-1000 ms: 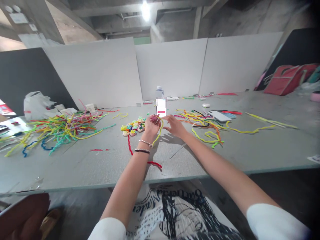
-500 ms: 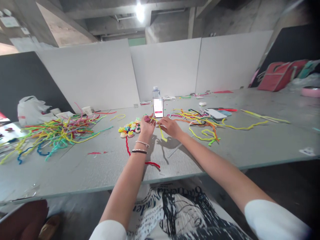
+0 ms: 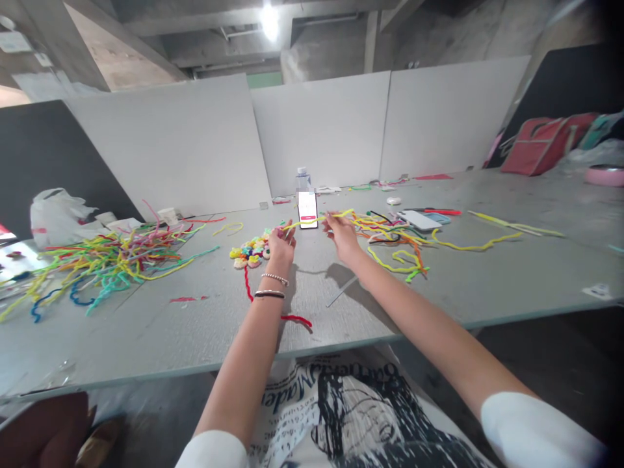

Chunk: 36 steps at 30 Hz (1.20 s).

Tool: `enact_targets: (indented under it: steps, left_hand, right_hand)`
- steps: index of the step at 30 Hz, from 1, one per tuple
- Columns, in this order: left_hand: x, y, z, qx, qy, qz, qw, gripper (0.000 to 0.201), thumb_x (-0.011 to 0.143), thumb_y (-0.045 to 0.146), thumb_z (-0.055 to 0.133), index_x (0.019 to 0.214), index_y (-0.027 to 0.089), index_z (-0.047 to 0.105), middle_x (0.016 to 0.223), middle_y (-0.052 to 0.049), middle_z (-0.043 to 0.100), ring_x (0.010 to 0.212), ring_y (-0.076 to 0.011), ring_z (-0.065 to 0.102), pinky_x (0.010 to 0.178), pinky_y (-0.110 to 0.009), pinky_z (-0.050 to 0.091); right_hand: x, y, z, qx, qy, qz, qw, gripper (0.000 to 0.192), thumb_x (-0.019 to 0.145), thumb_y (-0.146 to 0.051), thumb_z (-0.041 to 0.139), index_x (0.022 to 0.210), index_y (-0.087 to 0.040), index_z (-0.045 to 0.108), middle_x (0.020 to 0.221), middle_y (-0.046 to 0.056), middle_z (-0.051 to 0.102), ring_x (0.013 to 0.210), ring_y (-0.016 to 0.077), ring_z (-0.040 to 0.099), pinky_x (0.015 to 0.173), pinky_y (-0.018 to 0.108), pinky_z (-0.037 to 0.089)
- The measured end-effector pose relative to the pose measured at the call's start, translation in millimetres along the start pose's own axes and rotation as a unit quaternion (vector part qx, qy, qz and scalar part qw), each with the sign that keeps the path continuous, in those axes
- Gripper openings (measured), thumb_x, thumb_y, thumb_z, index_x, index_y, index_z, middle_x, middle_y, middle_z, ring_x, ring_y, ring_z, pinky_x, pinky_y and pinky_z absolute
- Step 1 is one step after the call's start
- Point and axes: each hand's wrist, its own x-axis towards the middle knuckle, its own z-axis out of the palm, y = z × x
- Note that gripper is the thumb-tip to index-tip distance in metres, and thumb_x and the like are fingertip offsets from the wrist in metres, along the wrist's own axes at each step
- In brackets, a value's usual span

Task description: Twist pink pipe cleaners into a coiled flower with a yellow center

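Note:
A yellow pipe cleaner (image 3: 312, 222) is stretched between my two hands above the table. My left hand (image 3: 281, 248) is closed around its left end, together with a small pink curled piece mostly hidden by the fingers. With fingertips pinched, my right hand (image 3: 343, 239) grips the strand farther right, and its free end sticks out past the fingers. Beside my left hand lies a cluster of small multicoloured pipe-cleaner flowers (image 3: 253, 251). A red pipe cleaner (image 3: 247, 285) runs from near the cluster toward me, partly covered by my left forearm.
A phone (image 3: 307, 209) stands upright before a clear bottle (image 3: 302, 179). Loose pipe cleaners (image 3: 131, 253) are heaped at left; more strands (image 3: 397, 244) lie at right near a white phone (image 3: 418, 221). A grey stick (image 3: 338, 294) lies under my right forearm. White panels (image 3: 322, 130) border the back.
My right hand has moved right and slightly up, drawing the yellow pipe cleaner from hanging down to nearly level. My left hand has turned, so the pink piece shows less.

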Motion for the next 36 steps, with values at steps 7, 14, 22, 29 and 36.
enact_targets:
  steps: [7, 14, 22, 29, 36]
  left_hand:
    - [-2.8, -2.8, 1.3, 0.074, -0.059, -0.032, 0.995, 0.013, 0.082, 0.023, 0.045, 0.069, 0.021, 0.047, 0.081, 0.0, 0.069, 0.067, -0.0121, 0.063, 0.056, -0.021, 0.034]
    - [-3.3, -12.8, 4.1, 0.246, -0.042, -0.002, 0.968, 0.01, 0.077, 0.031, 0.059, 0.079, 0.022, 0.062, 0.093, -0.001, 0.069, 0.067, -0.0097, 0.06, 0.058, -0.021, 0.033]
    - [-7.7, -13.0, 6.1, 0.237, -0.068, 0.059, 0.967, 0.013, 0.07, 0.025, 0.067, 0.082, 0.022, 0.066, 0.08, 0.001, 0.067, 0.065, -0.0092, 0.058, 0.058, -0.02, 0.033]
    - [-8.4, -15.0, 8.4, 0.254, -0.062, 0.115, 0.958, 0.016, 0.068, 0.024, 0.069, 0.084, 0.021, 0.065, 0.074, 0.001, 0.066, 0.059, -0.0074, 0.055, 0.055, -0.019, 0.035]
    - [-13.7, -16.6, 11.1, 0.262, -0.092, 0.139, 0.951, 0.014, 0.069, 0.021, 0.07, 0.081, 0.019, 0.064, 0.073, -0.001, 0.066, 0.068, -0.0095, 0.059, 0.058, -0.018, 0.037]
  right_hand:
    - [12.2, -2.8, -10.1, 0.15, 0.073, 0.111, 0.98, 0.011, 0.082, -0.03, 0.057, 0.083, -0.02, 0.059, 0.062, -0.007, 0.059, 0.045, 0.0032, 0.048, 0.045, 0.015, 0.037]
    - [17.0, -2.1, -17.2, 0.185, 0.071, 0.211, 0.957, 0.033, 0.09, -0.037, 0.043, 0.062, -0.02, 0.043, 0.04, -0.008, 0.042, 0.035, 0.0063, 0.042, 0.04, 0.017, 0.035]
    - [6.3, 5.5, -11.9, -0.118, -0.095, 0.169, 0.974, 0.036, 0.089, -0.039, 0.04, 0.059, -0.019, 0.043, 0.047, -0.003, 0.048, 0.041, 0.0098, 0.047, 0.046, 0.021, 0.037]
    - [-7.3, 20.7, -13.9, -0.627, -0.258, -0.111, 0.726, 0.017, 0.085, -0.028, 0.048, 0.082, -0.019, 0.062, 0.092, 0.014, 0.068, 0.086, 0.0255, 0.062, 0.069, 0.03, 0.042]
    - [-9.2, 18.5, -11.7, -0.685, -0.279, -0.128, 0.661, 0.029, 0.091, -0.031, 0.037, 0.099, -0.019, 0.063, 0.099, 0.014, 0.067, 0.091, 0.0262, 0.063, 0.07, 0.03, 0.042]
